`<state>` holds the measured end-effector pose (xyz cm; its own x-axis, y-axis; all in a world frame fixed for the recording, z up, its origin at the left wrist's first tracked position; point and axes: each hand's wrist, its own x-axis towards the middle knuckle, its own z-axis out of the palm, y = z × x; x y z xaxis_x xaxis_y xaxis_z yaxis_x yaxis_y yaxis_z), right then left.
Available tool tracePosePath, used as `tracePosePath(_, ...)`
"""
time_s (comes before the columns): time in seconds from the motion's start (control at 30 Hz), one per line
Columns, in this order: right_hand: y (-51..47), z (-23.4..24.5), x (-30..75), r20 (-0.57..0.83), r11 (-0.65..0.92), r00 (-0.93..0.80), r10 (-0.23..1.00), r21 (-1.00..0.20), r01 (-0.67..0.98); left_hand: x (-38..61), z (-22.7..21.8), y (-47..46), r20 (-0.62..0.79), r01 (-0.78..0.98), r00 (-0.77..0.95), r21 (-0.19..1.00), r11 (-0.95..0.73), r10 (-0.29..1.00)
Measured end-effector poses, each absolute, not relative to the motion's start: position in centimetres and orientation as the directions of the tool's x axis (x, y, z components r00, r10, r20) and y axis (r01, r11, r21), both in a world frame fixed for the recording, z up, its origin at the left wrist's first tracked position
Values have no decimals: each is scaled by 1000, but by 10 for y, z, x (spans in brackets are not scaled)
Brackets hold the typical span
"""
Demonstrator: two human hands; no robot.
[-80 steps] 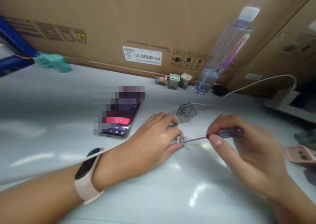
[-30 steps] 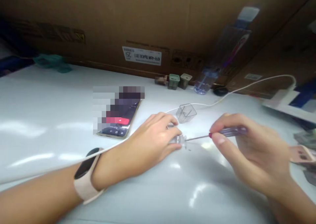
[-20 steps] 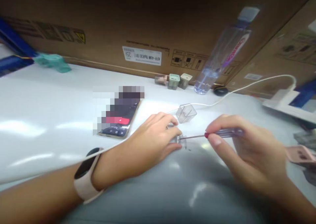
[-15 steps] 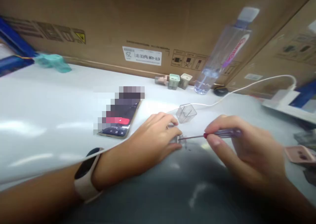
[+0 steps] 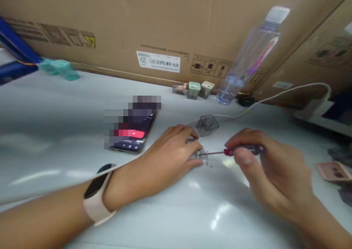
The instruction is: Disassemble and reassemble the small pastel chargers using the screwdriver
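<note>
My left hand [image 5: 170, 157] rests on the white table [image 5: 55, 139] with its fingers pinched round a small clear plastic part [image 5: 200, 154]. A pale band with a dark face sits on that wrist. My right hand [image 5: 264, 168] grips a thin screwdriver [image 5: 236, 151] with a clear purple handle and red collar. Its metal tip lies against the small part. A clear plastic cap [image 5: 207, 125] stands just behind my left fingers.
A phone [image 5: 132, 135] lies left of my hands. A white cable [image 5: 275, 97] runs across the table. Small coloured plug-like parts [image 5: 194, 89] and a water bottle [image 5: 247, 58] stand by the cardboard boxes [image 5: 165, 22]. A pink part [image 5: 334, 171] lies at right.
My right hand has shifted slightly left, bringing the screwdriver closer in to the small part. My left hand has stayed in place.
</note>
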<state>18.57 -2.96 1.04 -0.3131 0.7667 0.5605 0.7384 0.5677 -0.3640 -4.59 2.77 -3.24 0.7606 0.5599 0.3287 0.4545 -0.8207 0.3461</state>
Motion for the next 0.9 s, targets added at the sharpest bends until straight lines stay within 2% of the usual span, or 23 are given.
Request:
tracePosePath(0.13, -28, 8, 181, 605, 524, -304, 736, -224, 822, -44, -34, 28, 353, 437, 751, 370, -820, 559)
tracePosePath(0.3, -31, 6, 178, 646, 452, -274, 713, -124, 883, -42, -36, 28, 354, 434, 749, 377, -819, 560)
tracePosePath(0.47, -34, 9, 175, 635, 363, -207, 744, -125, 923, -41, -37, 27, 369, 419, 754, 368, -830, 544)
tracePosePath(0.63, -33, 10, 176, 640, 337, -256, 724, -5, 941, -40, -38, 27, 356, 410, 756, 396, -822, 549)
tracePosePath(0.9, -29, 21, 177, 529, 482, -362, 767, -105, 870, -39, -36, 25, 337, 393, 759, 446, -804, 557)
